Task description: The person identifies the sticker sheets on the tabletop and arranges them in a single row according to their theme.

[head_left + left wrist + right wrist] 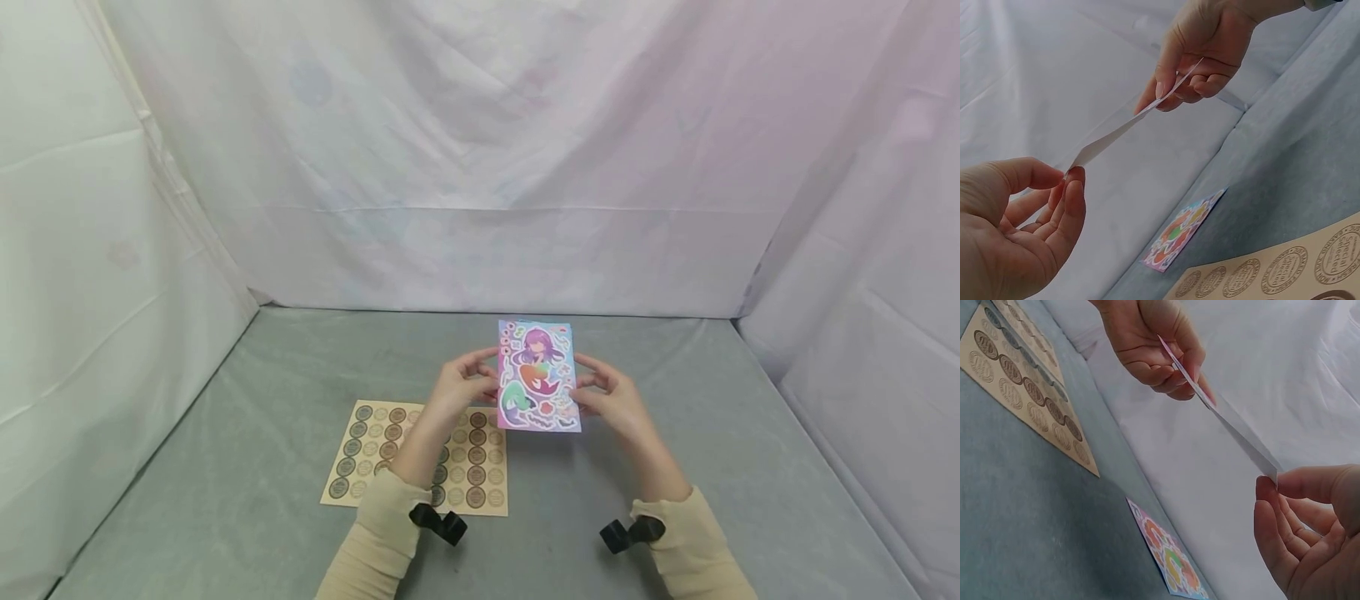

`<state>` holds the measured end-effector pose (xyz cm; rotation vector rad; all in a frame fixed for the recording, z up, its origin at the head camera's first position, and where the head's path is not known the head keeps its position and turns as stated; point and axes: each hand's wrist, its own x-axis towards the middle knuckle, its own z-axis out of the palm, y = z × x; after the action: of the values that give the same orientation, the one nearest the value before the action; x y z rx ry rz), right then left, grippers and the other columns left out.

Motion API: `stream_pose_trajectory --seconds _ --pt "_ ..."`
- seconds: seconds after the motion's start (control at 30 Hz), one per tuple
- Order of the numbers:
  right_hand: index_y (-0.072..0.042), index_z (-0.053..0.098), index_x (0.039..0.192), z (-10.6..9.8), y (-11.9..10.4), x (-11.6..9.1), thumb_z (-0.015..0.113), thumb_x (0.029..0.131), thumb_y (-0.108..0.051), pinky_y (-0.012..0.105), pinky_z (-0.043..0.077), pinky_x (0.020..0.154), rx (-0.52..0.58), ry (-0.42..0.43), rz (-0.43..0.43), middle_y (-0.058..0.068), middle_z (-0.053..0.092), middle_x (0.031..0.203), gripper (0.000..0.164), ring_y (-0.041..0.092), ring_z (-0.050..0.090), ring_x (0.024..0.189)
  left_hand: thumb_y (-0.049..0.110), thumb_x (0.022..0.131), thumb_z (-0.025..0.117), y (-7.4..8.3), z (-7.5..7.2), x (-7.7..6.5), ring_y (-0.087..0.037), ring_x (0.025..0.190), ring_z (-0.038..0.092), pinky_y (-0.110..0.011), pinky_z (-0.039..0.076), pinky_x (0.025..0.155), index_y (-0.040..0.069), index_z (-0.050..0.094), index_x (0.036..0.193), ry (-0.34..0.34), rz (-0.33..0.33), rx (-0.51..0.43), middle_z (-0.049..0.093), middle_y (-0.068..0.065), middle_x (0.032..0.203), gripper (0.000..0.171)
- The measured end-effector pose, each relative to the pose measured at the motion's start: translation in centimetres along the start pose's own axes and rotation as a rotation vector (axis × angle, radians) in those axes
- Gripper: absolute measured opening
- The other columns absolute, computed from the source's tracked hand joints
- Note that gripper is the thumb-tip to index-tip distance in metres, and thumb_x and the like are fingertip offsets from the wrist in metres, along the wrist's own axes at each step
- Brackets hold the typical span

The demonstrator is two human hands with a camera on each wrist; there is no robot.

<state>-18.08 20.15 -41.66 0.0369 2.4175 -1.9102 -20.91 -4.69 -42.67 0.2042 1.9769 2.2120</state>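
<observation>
A mermaid sticker sheet (536, 375), pink and blue with white-edged shapes, is held up off the table between both hands. My left hand (459, 387) pinches its left edge between thumb and fingers. On the opposite edge, my right hand (606, 398) pinches it the same way. Both wrist views show the sheet nearly edge-on, its pale back (1107, 140) visible and slightly bowed. Under the left forearm lies a tan sheet of round seal stickers (477, 475), partly covered by that arm.
Another colourful sticker sheet (1185, 228) lies flat on the grey cloth-covered table (675, 358), mostly hidden behind the raised sheet in the head view. White fabric walls (480, 258) stand at the back and both sides.
</observation>
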Motion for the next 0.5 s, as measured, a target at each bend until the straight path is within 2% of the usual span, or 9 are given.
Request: stream_pose_trajectory --seconds 0.23,0.5 --pt "-0.006 0.045 0.141 -1.2 0.6 -0.6 0.067 0.087 -0.002 0.038 0.057 0.07 -0.036 0.008 0.018 0.015 0.063 0.097 0.059 0.02 0.064 0.073 -0.01 0.082 0.063 -0.2 1.1 -0.1 -0.017 0.065 0.064 -0.036 0.058 0.066 0.002 0.055 0.132 -0.039 -0.012 0.018 0.063 -0.015 0.087 0.052" --pt "-0.003 0.044 0.141 -2.4 1.3 -1.6 0.067 0.087 -0.001 0.039 0.057 0.071 -0.027 -0.011 -0.001 0.016 0.063 0.097 0.06 0.019 0.064 0.074 -0.009 0.083 0.064 -0.7 2.1 -0.4 -0.017 0.066 0.066 -0.033 0.058 0.063 0.004 0.056 0.132 -0.061 -0.055 -0.001 0.063 -0.019 0.089 0.051"
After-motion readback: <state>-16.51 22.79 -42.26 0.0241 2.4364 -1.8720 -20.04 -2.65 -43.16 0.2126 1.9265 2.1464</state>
